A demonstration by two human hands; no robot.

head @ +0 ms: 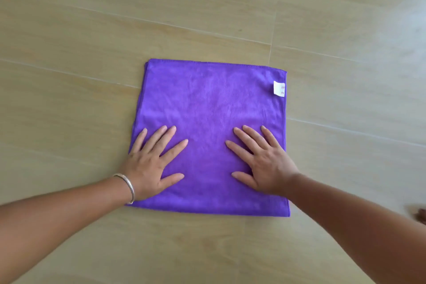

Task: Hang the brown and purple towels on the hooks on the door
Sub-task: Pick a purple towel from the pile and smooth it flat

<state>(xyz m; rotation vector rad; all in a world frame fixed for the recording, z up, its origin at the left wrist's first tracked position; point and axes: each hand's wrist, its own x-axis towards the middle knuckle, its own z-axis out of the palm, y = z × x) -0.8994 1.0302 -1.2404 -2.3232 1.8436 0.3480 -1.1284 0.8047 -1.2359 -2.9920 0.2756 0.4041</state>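
Nearest the camera, two bare forearms reach forward over a tan tiled floor (207, 18); the left wrist carries a thin silver bangle (128, 185). Both palms lie flat on the near half of the purple towel (207, 99), the left hand (149, 168) by its left edge and the right hand (265, 163) toward its right edge. The fingers (171, 148) of each hand are straight and spread apart, pressing down and gripping nothing, likely to smooth the cloth and keep its layers aligned. The towel lies square on the floor, seemingly doubled, since a second layer peeks out along the left edge. Farther off, a small white label (279, 88) sits at its far right edge. No brown towel, hooks or door are in view, so hanging seems not yet begun.
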